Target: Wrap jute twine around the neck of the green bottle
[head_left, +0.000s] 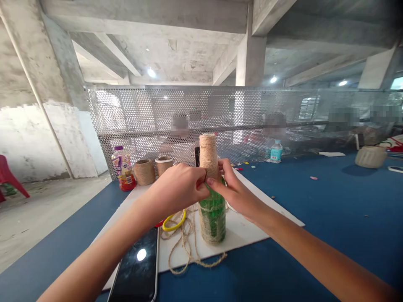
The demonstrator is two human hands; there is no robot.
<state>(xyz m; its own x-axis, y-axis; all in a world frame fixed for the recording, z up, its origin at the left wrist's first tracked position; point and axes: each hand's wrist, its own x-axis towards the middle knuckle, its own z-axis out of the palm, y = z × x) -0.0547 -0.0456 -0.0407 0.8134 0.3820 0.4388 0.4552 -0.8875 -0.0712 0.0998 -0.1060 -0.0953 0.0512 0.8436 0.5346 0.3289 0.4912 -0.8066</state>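
A green glass bottle (217, 216) stands upright in front of me, its neck wound closely with jute twine (208, 153) and its lower body more thinly covered. My left hand (185, 182) is closed in a pinch at the left side of the bottle's shoulder, at the lower edge of the winding; its fingertips seem to grip the twine. From the right, my right hand (234, 186) wraps round the shoulder, thumb pressed to the front and fingers behind, partly hidden. Loose twine (185, 243) lies in loops at the bottle's base, beside a yellow-and-red handle (174, 221), probably of scissors.
A white board (252, 233) lies under the bottle on the blue table (315, 251). At the left are a phone (135, 264), a drink bottle (123, 170) and two twine-wrapped containers (145, 172). A perforated metal screen (141, 113) stands behind; people sit beyond it.
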